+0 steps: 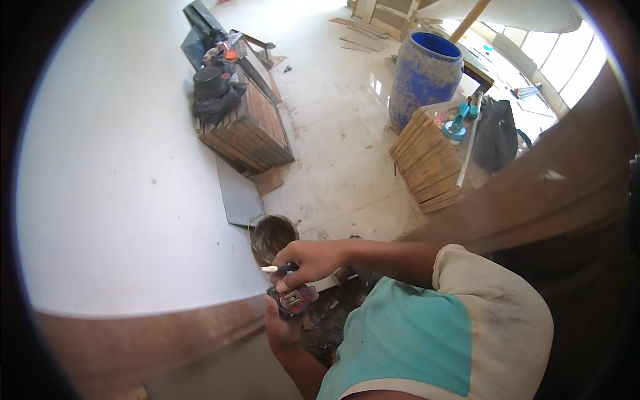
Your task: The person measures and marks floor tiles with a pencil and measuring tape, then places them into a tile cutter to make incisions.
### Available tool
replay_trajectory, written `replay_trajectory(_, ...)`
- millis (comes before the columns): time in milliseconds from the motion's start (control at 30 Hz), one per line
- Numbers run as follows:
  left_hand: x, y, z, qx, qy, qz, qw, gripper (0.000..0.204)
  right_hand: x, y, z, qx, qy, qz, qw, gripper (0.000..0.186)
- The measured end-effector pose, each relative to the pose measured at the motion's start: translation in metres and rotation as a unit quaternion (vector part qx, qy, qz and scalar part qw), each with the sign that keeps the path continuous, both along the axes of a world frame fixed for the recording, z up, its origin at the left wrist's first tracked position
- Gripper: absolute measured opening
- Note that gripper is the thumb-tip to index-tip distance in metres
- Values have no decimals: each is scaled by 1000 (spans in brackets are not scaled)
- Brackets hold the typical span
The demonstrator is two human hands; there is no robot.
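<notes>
Left hand (283, 329): grip closed around a compact dark-and-red device (293, 301), located between both hands. Right hand (312, 259): grip closed on a pen-like, white-and-black tool (271, 269), thumb against the device. A soiled bucket (273, 231) stands just beyond, near a grey panel (239, 195).

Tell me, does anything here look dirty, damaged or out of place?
Yes: the blue barrel is blotchy and pale in patches, and the shiny pale floor is speckled with brown dirt, so both look messy. The dark-and-red gadget in the left hand shows too small to judge for damage.
</notes>
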State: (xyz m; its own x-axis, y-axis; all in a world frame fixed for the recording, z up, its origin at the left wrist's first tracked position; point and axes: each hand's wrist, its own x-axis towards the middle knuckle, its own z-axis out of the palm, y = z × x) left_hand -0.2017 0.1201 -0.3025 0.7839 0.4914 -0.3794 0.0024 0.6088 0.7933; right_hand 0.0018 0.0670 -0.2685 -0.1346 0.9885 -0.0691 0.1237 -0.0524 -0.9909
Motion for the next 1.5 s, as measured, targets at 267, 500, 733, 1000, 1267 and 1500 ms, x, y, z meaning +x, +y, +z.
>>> replay_trajectory(267, 129, 112, 53, 11, 69, -125, 990, 65, 91, 54, 24, -67, 123, -151, 979, 42)
replay_trajectory(500, 281, 168, 71, 26, 4, -182, 983, 61, 202, 70, 67, -12, 50, -290, 956, 46)
replay_trajectory(733, 440, 219, 79, 30, -4, -182, 983, 51, 304, 96, 80, 2, -29, -456, 890, 45)
replay_trajectory(1000, 612, 316, 104, 107, -117, -254, 954, 54, 472, 194, 98, 39, -125, -531, 837, 34)
replay_trajectory(1267, 788, 375, 111, 158, -135, -323, 923, 83, 626, 243, 114, 17, 42, -596, 802, 22)
replay_trajectory(1500, 964, 408, 108, 220, -161, -437, 857, 86, 798, 257, 104, 8, 89, -541, 836, 46)
